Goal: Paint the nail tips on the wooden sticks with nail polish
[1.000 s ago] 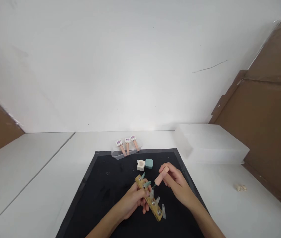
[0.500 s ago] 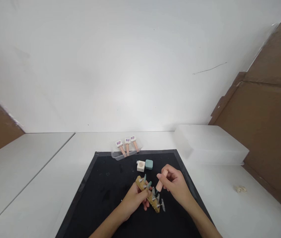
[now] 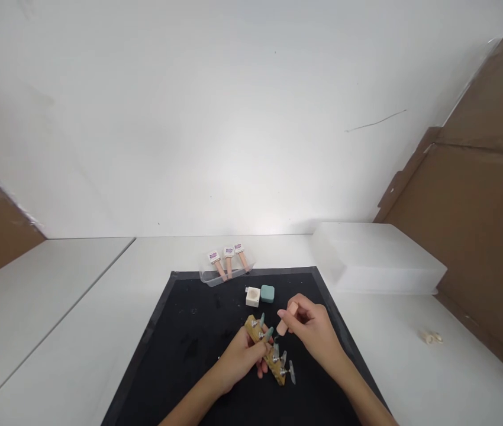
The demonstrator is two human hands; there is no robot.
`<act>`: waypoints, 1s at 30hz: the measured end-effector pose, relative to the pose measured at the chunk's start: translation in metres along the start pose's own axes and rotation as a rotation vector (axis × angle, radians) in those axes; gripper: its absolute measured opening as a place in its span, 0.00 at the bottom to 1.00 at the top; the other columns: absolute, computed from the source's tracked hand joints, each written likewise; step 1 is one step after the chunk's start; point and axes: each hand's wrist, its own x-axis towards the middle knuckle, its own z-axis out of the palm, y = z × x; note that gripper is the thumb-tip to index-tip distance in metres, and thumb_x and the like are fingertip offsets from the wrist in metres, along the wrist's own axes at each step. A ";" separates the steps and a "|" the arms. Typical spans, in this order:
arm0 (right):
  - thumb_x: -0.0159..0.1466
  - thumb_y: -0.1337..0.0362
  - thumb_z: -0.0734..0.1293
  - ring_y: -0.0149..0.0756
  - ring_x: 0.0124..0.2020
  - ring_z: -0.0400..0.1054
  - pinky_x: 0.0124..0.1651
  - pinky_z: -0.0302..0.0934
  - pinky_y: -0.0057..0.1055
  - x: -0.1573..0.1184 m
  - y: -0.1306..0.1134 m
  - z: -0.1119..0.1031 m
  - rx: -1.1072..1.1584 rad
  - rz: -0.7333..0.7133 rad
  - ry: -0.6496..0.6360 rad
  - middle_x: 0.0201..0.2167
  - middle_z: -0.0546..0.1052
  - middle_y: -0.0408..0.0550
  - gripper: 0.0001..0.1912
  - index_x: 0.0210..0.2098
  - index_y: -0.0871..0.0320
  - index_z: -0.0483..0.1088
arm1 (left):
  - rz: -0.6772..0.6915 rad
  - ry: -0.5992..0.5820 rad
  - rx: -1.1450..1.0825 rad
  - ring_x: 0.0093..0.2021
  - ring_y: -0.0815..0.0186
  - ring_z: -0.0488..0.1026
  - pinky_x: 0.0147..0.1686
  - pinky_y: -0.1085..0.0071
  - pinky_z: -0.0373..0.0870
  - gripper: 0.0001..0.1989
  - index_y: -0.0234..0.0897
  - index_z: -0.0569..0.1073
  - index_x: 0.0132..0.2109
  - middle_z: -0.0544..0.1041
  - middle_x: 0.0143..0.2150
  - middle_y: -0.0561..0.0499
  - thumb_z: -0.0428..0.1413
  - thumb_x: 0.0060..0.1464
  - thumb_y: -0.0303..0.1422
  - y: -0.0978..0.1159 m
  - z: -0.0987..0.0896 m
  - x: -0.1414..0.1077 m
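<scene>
My left hand [image 3: 239, 361] is closed around a yellowish nail practice stand [image 3: 277, 370], tilted across the mat. Several false nails stand on its metal posts. The two at the far end, including the top false nail [image 3: 261, 320], are green; those toward the near end look clear. In my right hand [image 3: 317, 332] is a nail polish brush [image 3: 287, 319], pinched by its pink handle. Its dark tip is at the upper end of the middle false nail [image 3: 276, 351], which looks greenish there. Just beyond the stand are a green square bottle [image 3: 267, 293] and a white block [image 3: 252, 297].
A clear tray [image 3: 214, 283] at the back of the black mat [image 3: 180, 337] holds three pink-handled bottles [image 3: 229, 252] with white square ends. To the right stand a translucent white box [image 3: 384, 260] and small cream-coloured pieces [image 3: 431, 337]. Brown cardboard [image 3: 468, 225] borders the right side.
The brush has shifted slightly up and left, its tip now at the middle nail's upper end, which looks greener than before. The left hand holds the stand nearly still.
</scene>
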 end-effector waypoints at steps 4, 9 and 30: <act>0.62 0.57 0.64 0.32 0.18 0.62 0.23 0.55 0.28 0.000 0.000 0.000 0.064 -0.007 0.060 0.15 0.75 0.43 0.17 0.21 0.55 0.58 | 0.008 -0.009 -0.008 0.16 0.73 0.65 0.15 0.77 0.61 0.13 0.36 0.63 0.32 0.68 0.19 0.58 0.59 0.42 0.35 0.000 -0.002 0.000; 0.61 0.53 0.64 0.31 0.16 0.61 0.21 0.53 0.27 0.002 0.000 0.001 0.152 0.037 0.082 0.13 0.74 0.41 0.18 0.22 0.55 0.58 | 0.018 0.002 -0.025 0.17 0.73 0.65 0.16 0.77 0.61 0.12 0.36 0.64 0.35 0.67 0.18 0.59 0.57 0.45 0.36 0.000 -0.004 -0.001; 0.61 0.52 0.64 0.26 0.15 0.50 0.19 0.46 0.24 0.004 0.001 0.001 0.268 0.096 0.042 0.18 0.74 0.41 0.15 0.27 0.56 0.60 | 0.013 -0.060 -0.087 0.17 0.75 0.64 0.16 0.77 0.62 0.21 0.36 0.62 0.34 0.66 0.20 0.60 0.64 0.39 0.42 -0.003 -0.010 0.003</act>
